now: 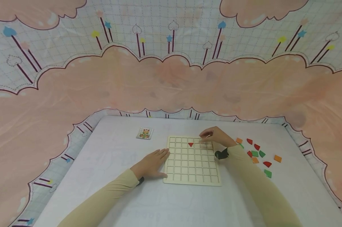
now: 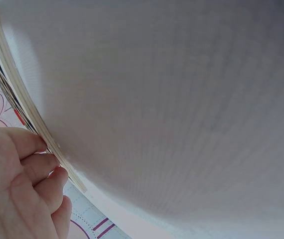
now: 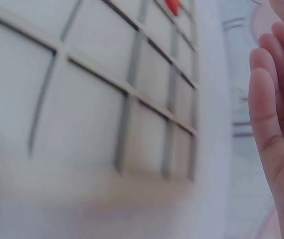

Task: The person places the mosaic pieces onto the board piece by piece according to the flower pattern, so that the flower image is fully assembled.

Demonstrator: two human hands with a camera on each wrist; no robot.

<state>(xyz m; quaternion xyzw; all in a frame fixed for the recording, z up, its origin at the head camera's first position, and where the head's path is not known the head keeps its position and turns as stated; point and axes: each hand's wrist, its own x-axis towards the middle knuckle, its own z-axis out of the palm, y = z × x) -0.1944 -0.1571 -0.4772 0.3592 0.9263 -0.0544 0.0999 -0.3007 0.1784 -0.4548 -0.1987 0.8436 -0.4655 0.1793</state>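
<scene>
A pale wooden grid board [image 1: 192, 183] lies on the table, with one red piece [image 1: 190, 144] in its top row area. My left hand [image 1: 151, 164] rests flat at the board's left edge, fingertips on the side and thumb near the lower corner. In the left wrist view, the fingers [image 2: 42, 169] lie along the board's edge. Over the upper right corner of the board is my right hand [image 1: 216, 136], with loosely bent fingers. Between those fingers [image 3: 264, 99] no piece shows in the right wrist view.
Several loose red, green and orange pieces [image 1: 254, 154] lie scattered right of the board, beside the right forearm. A small card [image 1: 138, 135] with a coloured flower-like pattern on a grid lies behind the left hand. A patterned cloth [image 1: 171, 85] hangs behind the white table [image 1: 165, 205].
</scene>
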